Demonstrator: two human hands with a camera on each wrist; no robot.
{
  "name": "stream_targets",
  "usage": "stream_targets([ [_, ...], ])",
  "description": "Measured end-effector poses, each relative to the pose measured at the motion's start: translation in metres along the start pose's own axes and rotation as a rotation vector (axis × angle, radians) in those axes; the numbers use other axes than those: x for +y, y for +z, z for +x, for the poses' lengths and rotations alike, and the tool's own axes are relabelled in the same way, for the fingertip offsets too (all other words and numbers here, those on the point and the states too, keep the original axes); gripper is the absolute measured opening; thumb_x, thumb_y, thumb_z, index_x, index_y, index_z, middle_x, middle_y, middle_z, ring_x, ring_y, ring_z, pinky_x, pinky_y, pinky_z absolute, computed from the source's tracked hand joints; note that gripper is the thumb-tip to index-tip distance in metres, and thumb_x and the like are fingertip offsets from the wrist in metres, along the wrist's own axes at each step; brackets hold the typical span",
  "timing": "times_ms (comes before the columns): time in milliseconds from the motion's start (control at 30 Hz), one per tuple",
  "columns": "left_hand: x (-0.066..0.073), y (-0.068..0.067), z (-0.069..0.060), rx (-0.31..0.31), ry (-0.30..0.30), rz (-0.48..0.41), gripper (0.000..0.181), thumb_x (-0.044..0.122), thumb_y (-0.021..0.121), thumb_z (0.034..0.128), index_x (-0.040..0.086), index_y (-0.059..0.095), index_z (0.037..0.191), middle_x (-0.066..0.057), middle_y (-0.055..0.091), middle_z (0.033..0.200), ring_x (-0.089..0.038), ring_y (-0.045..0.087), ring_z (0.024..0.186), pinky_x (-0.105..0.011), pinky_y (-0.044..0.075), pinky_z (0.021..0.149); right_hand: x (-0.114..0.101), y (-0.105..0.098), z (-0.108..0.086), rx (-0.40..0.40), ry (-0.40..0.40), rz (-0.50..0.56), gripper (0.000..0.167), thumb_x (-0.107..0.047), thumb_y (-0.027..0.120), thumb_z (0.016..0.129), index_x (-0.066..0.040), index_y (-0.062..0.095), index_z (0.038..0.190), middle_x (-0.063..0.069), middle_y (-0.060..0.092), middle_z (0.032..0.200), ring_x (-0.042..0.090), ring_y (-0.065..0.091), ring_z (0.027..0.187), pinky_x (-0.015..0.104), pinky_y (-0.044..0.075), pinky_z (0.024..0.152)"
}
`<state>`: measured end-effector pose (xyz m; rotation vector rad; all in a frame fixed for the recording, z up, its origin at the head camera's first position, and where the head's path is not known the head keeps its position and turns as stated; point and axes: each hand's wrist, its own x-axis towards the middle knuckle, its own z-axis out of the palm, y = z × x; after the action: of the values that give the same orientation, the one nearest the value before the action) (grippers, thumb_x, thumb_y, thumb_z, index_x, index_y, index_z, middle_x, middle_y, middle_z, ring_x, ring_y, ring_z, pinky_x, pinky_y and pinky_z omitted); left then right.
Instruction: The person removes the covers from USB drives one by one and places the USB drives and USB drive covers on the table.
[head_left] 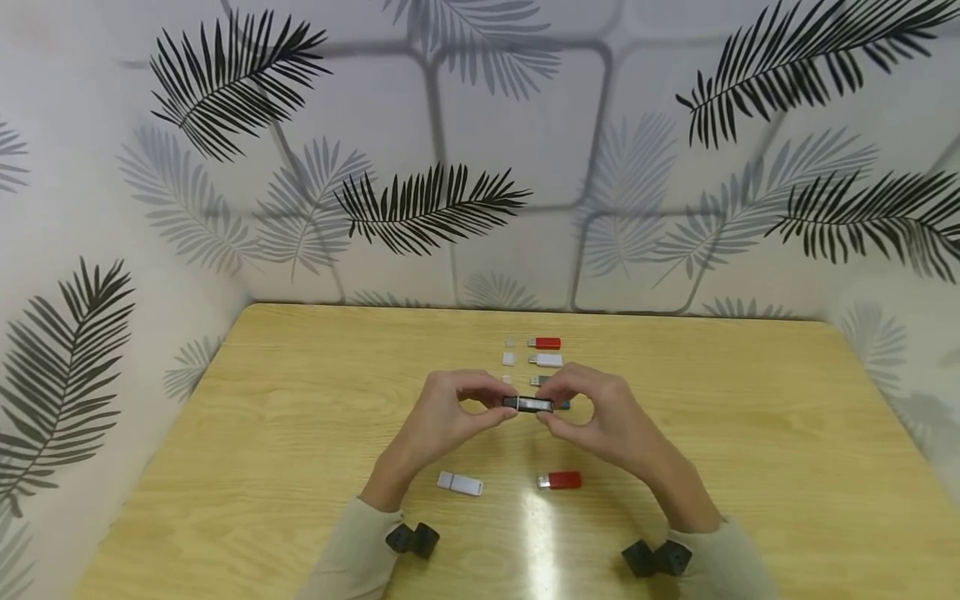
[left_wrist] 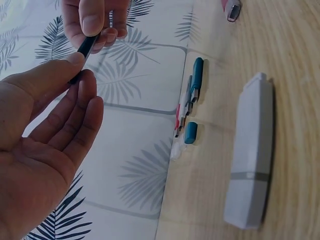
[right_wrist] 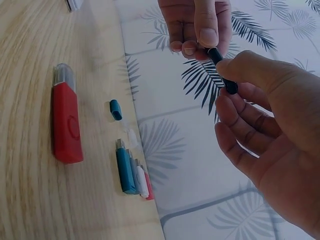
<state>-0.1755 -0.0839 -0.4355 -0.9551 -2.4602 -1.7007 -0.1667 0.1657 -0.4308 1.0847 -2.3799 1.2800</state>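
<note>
Both hands meet above the table at one black USB stick (head_left: 528,404), held level with a light band across it. Its left end is pinched between thumb and fingers of my left hand (head_left: 450,412). My right hand (head_left: 600,410) pinches the right end the same way. Under the hands, a teal USB stick (right_wrist: 125,170) lies uncapped, its plug showing, with a teal cap (right_wrist: 115,110) apart from it. Nearer to me, a white capped USB stick (head_left: 461,484) lies at left and a red USB stick (head_left: 561,481) with a clear cap at right.
Beyond the hands, red (head_left: 547,342), white (head_left: 549,360) and grey (head_left: 540,381) USB sticks lie in a column, with small pale caps (head_left: 508,359) to their left. The wooden table (head_left: 285,417) ends at a leaf-patterned wall (head_left: 517,133).
</note>
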Motion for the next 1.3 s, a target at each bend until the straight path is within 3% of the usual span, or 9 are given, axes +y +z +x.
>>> stream_targets([
  [467, 0.007, -0.007, -0.001, -0.017, 0.015, -0.014, 0.017, 0.004, 0.082, 0.0872, 0.007, 0.08, 0.103, 0.001, 0.076, 0.095, -0.012, 0.07, 0.083, -0.033, 0.06, 0.079, -0.004, -0.002, 0.001, 0.009, -0.029, 0.051, 0.027, 0.002, 0.084, 0.081, -0.016, 0.072, 0.096, -0.008, 0.07, 0.094, 0.01, 0.065, 0.083, 0.026, 0.056, 0.075],
  [700, 0.006, -0.012, -0.001, -0.027, 0.017, -0.029, 0.017, 0.008, 0.082, 0.0888, 0.008, 0.08, 0.105, 0.001, 0.076, 0.096, -0.013, 0.07, 0.084, -0.039, 0.06, 0.08, -0.003, -0.004, 0.001, 0.02, -0.076, 0.021, 0.025, 0.004, 0.083, 0.08, -0.011, 0.073, 0.097, -0.003, 0.071, 0.093, 0.012, 0.065, 0.081, 0.025, 0.056, 0.074],
  [900, 0.0, -0.036, -0.011, 0.125, -0.043, -0.017, 0.019, 0.0, 0.08, 0.0877, 0.006, 0.079, 0.105, -0.003, 0.076, 0.1, -0.016, 0.071, 0.089, -0.031, 0.059, 0.083, 0.002, -0.026, -0.006, 0.1, -0.042, -0.078, 0.033, 0.01, 0.084, 0.075, -0.012, 0.074, 0.098, -0.005, 0.072, 0.093, 0.012, 0.066, 0.081, 0.017, 0.053, 0.076],
  [1000, -0.001, -0.044, -0.012, 0.131, -0.058, -0.04, 0.019, 0.002, 0.079, 0.0888, 0.003, 0.078, 0.108, -0.007, 0.076, 0.103, -0.019, 0.072, 0.093, -0.031, 0.059, 0.086, 0.004, -0.034, -0.005, 0.103, -0.038, -0.057, 0.032, 0.009, 0.085, 0.076, -0.012, 0.074, 0.097, -0.004, 0.072, 0.093, 0.012, 0.067, 0.082, 0.016, 0.052, 0.077],
  [1167, -0.003, -0.036, -0.008, 0.121, -0.074, -0.052, 0.02, 0.004, 0.081, 0.0882, 0.003, 0.078, 0.108, -0.008, 0.076, 0.104, -0.021, 0.073, 0.093, -0.036, 0.06, 0.083, 0.007, -0.035, -0.006, 0.085, -0.058, -0.061, 0.029, 0.007, 0.085, 0.077, -0.009, 0.074, 0.1, 0.0, 0.073, 0.094, 0.016, 0.067, 0.082, 0.016, 0.052, 0.079],
  [1300, -0.007, -0.026, -0.006, 0.132, -0.105, -0.053, 0.02, 0.003, 0.081, 0.0873, 0.003, 0.078, 0.107, -0.008, 0.076, 0.102, -0.021, 0.073, 0.091, -0.036, 0.06, 0.081, 0.011, -0.033, -0.008, 0.083, -0.026, -0.09, 0.029, 0.009, 0.084, 0.077, -0.008, 0.074, 0.098, -0.001, 0.073, 0.095, 0.014, 0.067, 0.082, 0.016, 0.053, 0.077],
])
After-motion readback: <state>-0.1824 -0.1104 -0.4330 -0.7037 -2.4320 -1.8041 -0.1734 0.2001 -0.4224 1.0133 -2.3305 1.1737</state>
